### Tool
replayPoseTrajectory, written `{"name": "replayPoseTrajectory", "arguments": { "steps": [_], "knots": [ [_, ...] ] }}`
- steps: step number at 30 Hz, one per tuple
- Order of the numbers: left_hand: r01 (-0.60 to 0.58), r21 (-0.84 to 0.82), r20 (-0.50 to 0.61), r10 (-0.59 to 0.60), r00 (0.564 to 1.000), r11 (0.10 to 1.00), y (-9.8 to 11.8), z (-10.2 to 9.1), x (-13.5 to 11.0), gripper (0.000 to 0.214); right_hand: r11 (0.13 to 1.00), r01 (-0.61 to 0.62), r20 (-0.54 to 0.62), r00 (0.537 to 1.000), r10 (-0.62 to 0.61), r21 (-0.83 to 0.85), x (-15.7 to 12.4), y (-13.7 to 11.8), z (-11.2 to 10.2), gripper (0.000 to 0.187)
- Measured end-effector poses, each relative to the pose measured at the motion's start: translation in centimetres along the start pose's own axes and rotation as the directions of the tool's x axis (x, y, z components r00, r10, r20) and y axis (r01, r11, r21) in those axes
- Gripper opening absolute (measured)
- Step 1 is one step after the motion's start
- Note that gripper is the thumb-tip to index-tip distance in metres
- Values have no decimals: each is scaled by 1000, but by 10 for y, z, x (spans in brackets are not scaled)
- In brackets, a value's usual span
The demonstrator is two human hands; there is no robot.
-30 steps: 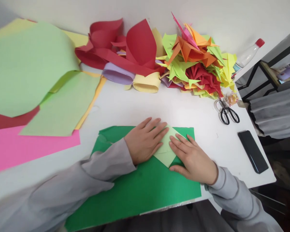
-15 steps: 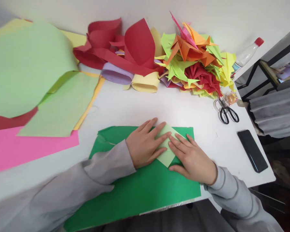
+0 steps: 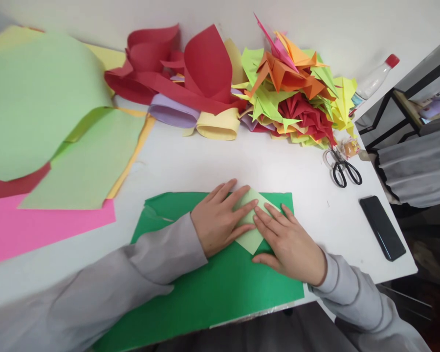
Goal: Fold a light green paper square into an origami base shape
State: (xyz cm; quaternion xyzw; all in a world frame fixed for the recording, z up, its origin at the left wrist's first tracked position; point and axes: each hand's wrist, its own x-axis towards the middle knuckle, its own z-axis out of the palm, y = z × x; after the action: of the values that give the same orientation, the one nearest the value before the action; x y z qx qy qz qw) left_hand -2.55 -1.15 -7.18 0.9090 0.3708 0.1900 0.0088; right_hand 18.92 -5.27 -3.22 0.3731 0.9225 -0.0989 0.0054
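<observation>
A small pale green sheet of paper [image 3: 252, 239] lies flat, turned like a diamond, on a large green sheet [image 3: 220, 298] near the table's front edge. Across its left side rests my left hand [image 3: 220, 220], fingers stretched out and pressing on the paper. My right hand [image 3: 291, 242] lies on its right edge, fingertips almost meeting those of the left, fingers extended and thumb apart on the green sheet. Both hands cover parts of the small paper, so its full outline and any folds beneath them are hidden.
Black-handled scissors [image 3: 346, 171] and a black phone [image 3: 382, 228] lie at the right. Along the wall sit rolled red papers [image 3: 209, 68], a pile of folded paper shapes [image 3: 289, 93] and a red-capped bottle [image 3: 377, 78]. Large light green sheets [image 3: 40, 102] and a pink sheet [image 3: 51, 230] spread at left.
My right hand has slid very slightly left and down along the pale green paper. The left hand stays nearly in place, and the whole view has shifted a little.
</observation>
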Motion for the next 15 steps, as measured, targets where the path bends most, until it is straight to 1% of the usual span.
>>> {"name": "replayPoseTrajectory", "arguments": {
  "steps": [8, 12, 15],
  "knots": [
    [19, -28, -22, -20, 1000, 999, 1, 0, 1, 44, 1000, -5, 2, 1000, 5, 11, 1, -1, -3, 72],
    [9, -16, -19, -9, 1000, 1000, 0, 0, 1, 44, 998, -34, -14, 999, 35, 51, 2, 1, -7, 65],
    [8, -13, -14, -8, 1000, 1000, 0, -1, 1, 44, 997, -53, -36, 998, 55, 48, 3, 2, -7, 62]
  ]
}}
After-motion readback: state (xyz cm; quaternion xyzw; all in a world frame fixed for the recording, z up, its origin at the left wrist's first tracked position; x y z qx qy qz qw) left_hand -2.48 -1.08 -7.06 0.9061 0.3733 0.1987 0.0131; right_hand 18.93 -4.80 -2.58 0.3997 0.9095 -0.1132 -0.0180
